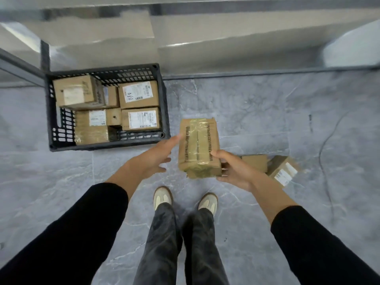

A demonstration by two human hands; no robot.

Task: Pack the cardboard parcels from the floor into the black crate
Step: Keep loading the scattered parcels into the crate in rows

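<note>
A: Any writing you can read?

B: One label in the crate [165, 103] has "A68" handwritten on it; that box [139, 94] sits in the far right corner. The other labels carry barcodes and print too small to make out. The parcel [198, 147] in the grip has black lettering along two strips under clear tape, but it is blurred.

A: Who holds it?

B: The right hand [236, 169] grasps its near right corner, thumb on top, fingers underneath and mostly hidden. The left hand [153, 156] is spread wide, one fingertip touching the parcel's left edge, gripping nothing.

A: Where is the crate from there?

B: Left of the held parcel and beyond the left hand, on the grey floor [257, 112]. It holds several boxes; one in the far left corner rides higher, tilted.

A: Anything else around?

B: Two more boxes [282, 169] lie on the floor just right of the right hand, which partly covers the nearer one. A thin cable [324, 153] curves further right. Below the grip, two pale shoes [162, 197] and dark trousers.
</note>
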